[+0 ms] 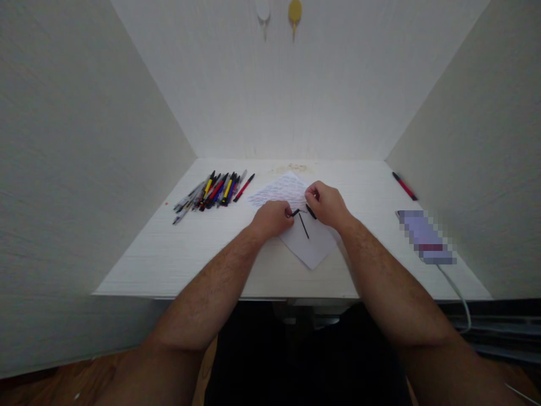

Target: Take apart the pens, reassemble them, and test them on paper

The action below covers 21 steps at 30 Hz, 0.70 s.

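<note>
My left hand [276, 219] is closed over the left part of the paper, its fingers on a short black pen part [295, 213]. A thin black stick, like a refill [304, 226], lies on the blank lower part of the white paper [311, 254]. My right hand [325, 202] is closed at the right side of the paper, fingertips pinched; what it holds, if anything, is too small to tell. Just below its fingers is another black piece [311, 211]. Rows of handwriting cover the paper's upper part [281, 189].
A pile of pens [215, 190] lies on the left of the white table [169, 259], a red pen [244, 188] at its right edge. Another red pen [404, 186] and a blurred-out phone with a cable [426, 237] lie at the right. Walls stand at both sides and the back.
</note>
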Motion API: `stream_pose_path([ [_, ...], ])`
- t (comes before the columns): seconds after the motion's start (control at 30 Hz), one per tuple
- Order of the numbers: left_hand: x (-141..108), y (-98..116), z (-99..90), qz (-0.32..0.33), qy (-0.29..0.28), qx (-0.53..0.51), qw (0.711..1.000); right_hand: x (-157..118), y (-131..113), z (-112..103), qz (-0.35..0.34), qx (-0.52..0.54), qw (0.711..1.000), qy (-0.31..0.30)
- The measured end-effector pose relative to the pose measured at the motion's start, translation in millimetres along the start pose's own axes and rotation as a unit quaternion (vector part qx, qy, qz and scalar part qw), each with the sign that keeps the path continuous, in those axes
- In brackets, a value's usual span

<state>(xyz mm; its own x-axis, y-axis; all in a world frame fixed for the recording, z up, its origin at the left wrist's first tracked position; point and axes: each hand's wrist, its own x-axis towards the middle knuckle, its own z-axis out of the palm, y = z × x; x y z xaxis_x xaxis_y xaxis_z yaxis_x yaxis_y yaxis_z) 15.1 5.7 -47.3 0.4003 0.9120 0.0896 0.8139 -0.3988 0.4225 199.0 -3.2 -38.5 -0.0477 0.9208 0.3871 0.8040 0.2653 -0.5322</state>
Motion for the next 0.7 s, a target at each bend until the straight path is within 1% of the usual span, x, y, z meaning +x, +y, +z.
stream_pose_path([
  [0.07, 0.8, -0.4, -3.6, -0.007, 0.026, -0.026, 0.999, 3.3, 5.6, 1.5, 0.039, 0.062, 0.996, 0.043],
  [0.13, 1.3, 0.0, -8.3, -0.023, 0.062, -0.056, 0.996, 6.3, 9.6, 3.5, 0.076, 0.129, 0.986, 0.070],
  [0.2, 1.7, 0.9, -12.1, -0.035, 0.092, -0.093, 0.991, 8.2, 10.7, 4.6, 0.108, 0.200, 0.971, 0.081],
  [0.23, 1.9, 1.3, -13.1, -0.036, 0.098, -0.117, 0.988, 8.6, 10.3, 4.4, 0.122, 0.235, 0.961, 0.080],
  [0.3, 2.6, 1.3, -12.9, -0.030, 0.088, -0.174, 0.980, 8.5, 7.9, 3.0, 0.138, 0.297, 0.942, 0.068],
  [0.4, 4.0, -0.6, -9.6, -0.031, 0.055, -0.250, 0.966, 6.9, 4.1, 0.3, 0.134, 0.357, 0.924, 0.040],
  [0.47, 4.7, -2.3, -7.7, -0.038, 0.043, -0.286, 0.956, 5.9, 3.2, -0.1, 0.119, 0.376, 0.919, 0.027],
  [0.57, 4.5, -3.3, -7.4, -0.043, 0.031, -0.340, 0.939, 4.9, 3.9, 1.2, 0.100, 0.393, 0.914, 0.022],
  [0.7, 2.3, 0.0, -10.1, -0.044, 0.008, -0.390, 0.920, 4.4, 3.3, 2.0, 0.093, 0.402, 0.911, 0.021],
])
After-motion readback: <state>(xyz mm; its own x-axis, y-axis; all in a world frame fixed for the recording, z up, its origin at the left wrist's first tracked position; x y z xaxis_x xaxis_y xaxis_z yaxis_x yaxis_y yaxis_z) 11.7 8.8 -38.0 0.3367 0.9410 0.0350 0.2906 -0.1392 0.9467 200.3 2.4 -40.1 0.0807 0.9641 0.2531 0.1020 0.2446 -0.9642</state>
